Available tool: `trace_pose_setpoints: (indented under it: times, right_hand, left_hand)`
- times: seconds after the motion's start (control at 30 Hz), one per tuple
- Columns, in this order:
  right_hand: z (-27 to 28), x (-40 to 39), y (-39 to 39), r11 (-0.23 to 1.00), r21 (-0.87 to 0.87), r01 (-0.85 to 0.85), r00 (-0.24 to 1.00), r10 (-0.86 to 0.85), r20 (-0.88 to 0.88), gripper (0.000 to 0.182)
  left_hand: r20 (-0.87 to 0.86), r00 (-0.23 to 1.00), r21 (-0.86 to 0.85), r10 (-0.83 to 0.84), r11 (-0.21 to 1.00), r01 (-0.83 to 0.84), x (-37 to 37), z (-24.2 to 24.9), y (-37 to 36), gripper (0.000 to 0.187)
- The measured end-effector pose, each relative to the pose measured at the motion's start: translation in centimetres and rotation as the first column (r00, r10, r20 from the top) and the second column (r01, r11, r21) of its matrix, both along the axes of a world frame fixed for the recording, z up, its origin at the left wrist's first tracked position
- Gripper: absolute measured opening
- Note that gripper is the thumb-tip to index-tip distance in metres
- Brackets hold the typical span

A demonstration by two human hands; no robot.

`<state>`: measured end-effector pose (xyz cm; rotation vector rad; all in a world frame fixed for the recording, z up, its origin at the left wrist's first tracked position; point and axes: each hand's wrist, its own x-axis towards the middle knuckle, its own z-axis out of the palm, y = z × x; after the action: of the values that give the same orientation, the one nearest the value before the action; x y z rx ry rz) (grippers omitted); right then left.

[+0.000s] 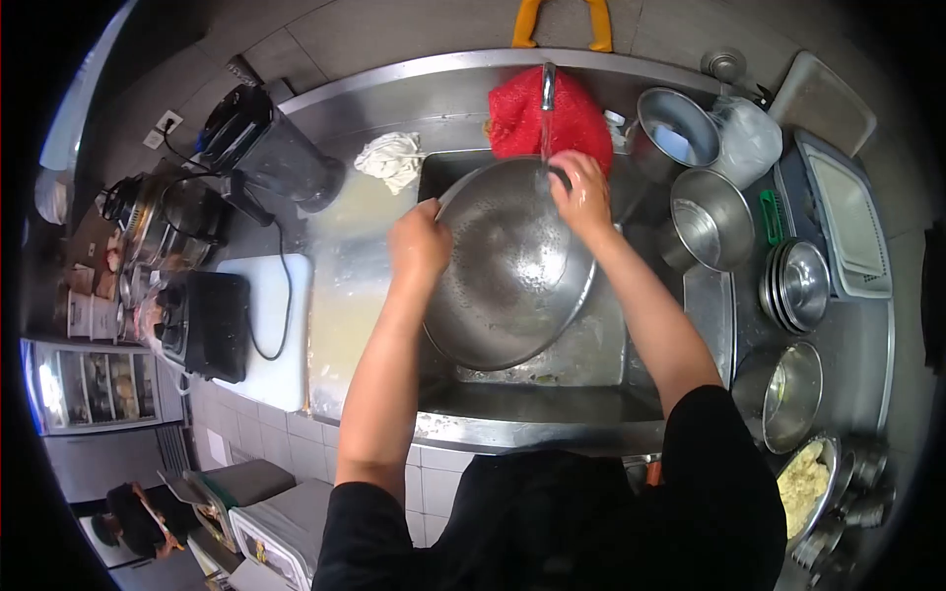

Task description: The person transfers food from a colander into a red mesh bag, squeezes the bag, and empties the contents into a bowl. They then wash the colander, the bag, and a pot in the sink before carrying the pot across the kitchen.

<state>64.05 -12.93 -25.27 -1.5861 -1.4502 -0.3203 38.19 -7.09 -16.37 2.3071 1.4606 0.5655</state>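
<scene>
A large round metal bowl (498,266) is tilted over the sink (591,360), its wet inside facing me. My left hand (421,241) is closed around the bowl's left rim. At the upper right rim, my right hand (581,195) has its fingers bent around a small dark thing (560,178), whose kind I cannot make out. Water runs from the tap (548,89) beside the fingers of that hand and into the bowl. Just behind the bowl lies a red mesh bag or cloth (522,116).
Left of the sink are a crumpled white cloth (391,161), a blender (271,148) and a white cutting board (281,335). On the right stand metal pots (709,222), stacked bowls (794,286), a grey basket (838,217) and a bowl of pale yellow food (806,488).
</scene>
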Motion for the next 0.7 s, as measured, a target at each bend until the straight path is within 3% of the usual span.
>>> trace_pose_setpoints:
  times: [0.07, 0.1, 0.17, 0.2, 0.23, 0.27, 0.33, 0.4, 0.43, 0.47, 0.5, 0.53, 0.57, 0.63, 0.67, 0.7]
  right_hand:
    - [-2.5, -0.4, -1.4, 0.978, -0.088, -0.188, 0.927, 0.147, -0.344, 0.027]
    - [-4.6, 0.1, -0.6, 0.977, -0.088, -0.193, 0.924, 0.151, -0.351, 0.027]
    - [-9.4, 1.9, 1.8, 0.893, -0.306, -0.331, 0.746, 0.049, -0.664, 0.025]
    - [-11.2, 1.8, 2.4, 0.893, -0.309, -0.327, 0.744, 0.042, -0.667, 0.025]
    - [-12.8, 1.3, 3.0, 0.884, -0.102, -0.456, 0.443, 0.126, -0.888, 0.028]
    - [-14.2, 0.5, 3.3, 0.858, 0.136, -0.496, 0.080, 0.201, -0.976, 0.031]
    - [-16.3, -2.9, 1.5, 0.793, 0.016, -0.609, -0.094, -0.052, -0.994, 0.034]
    - [-16.7, -5.8, -1.8, 0.674, -0.125, -0.729, -0.181, -0.366, -0.913, 0.033]
    - [-17.9, -5.9, -3.1, 0.484, -0.256, -0.837, 0.015, -0.447, -0.894, 0.035]
    - [-18.9, -5.5, -4.2, 0.267, -0.384, -0.884, 0.222, -0.485, -0.846, 0.038]
    - [-17.9, -4.8, -4.8, 0.266, -0.391, -0.881, 0.225, -0.492, -0.841, 0.038]
    - [-15.7, -3.8, -5.2, -0.011, -0.636, -0.772, 0.593, -0.372, -0.714, 0.038]
    - [-13.6, -2.7, -5.6, -0.235, -0.821, -0.520, 0.854, -0.148, -0.498, 0.040]
    - [-11.6, 0.0, -6.4, -0.143, -0.943, -0.302, 0.939, -0.214, -0.268, 0.052]
    - [-11.1, 0.9, -7.2, -0.137, -0.945, -0.296, 0.941, -0.214, -0.263, 0.052]
    - [-11.1, 1.8, -8.1, 0.065, -0.982, -0.178, 0.924, -0.333, -0.190, 0.057]
  left_hand:
    - [0.078, 0.995, 0.041, 0.066, 0.997, -0.069, -0.8, 0.7, -0.9, 0.025]
    - [0.127, 0.989, 0.079, 0.076, 0.993, -0.087, -1.4, -0.6, -0.6, 0.030]
    - [0.164, 0.984, 0.052, 0.076, 0.995, -0.085, -1.8, -0.5, -1.4, 0.032]
    - [0.211, 0.975, 0.022, 0.077, 0.996, -0.083, -1.8, -0.5, -1.9, 0.034]
    - [0.207, 0.976, 0.014, 0.073, 0.997, -0.078, -1.7, -0.4, -2.5, 0.034]
    - [0.245, 0.964, -0.018, 0.100, 0.995, -0.098, -1.7, -0.2, -3.2, 0.034]
    - [0.283, 0.950, -0.055, 0.130, 0.991, -0.120, -1.4, -0.4, -3.8, 0.034]
    - [0.371, 0.923, 0.030, 0.101, 0.992, -0.121, -1.3, -0.5, -4.0, 0.025]
    - [0.374, 0.922, 0.027, 0.103, 0.992, -0.122, -1.4, -0.9, -3.9, 0.025]
    - [0.383, 0.923, 0.128, 0.030, 0.988, -0.085, -1.4, -1.6, -3.8, 0.018]
    - [0.384, 0.922, 0.227, -0.045, 0.973, -0.047, -1.4, -2.1, -3.8, 0.010]
    - [0.391, 0.919, 0.220, -0.045, 0.974, -0.045, -1.3, -2.3, -3.8, 0.010]
    - [0.358, 0.932, 0.258, -0.056, 0.965, -0.041, -1.3, -2.4, -3.9, 0.006]
    - [0.332, 0.940, 0.300, -0.074, 0.953, -0.031, -1.3, -2.4, -3.9, 0.004]
    - [0.339, 0.939, 0.289, -0.057, 0.956, -0.046, -1.6, -2.4, -3.8, 0.005]
    - [0.342, 0.939, 0.277, -0.038, 0.959, -0.062, -2.1, -2.4, -3.7, 0.005]
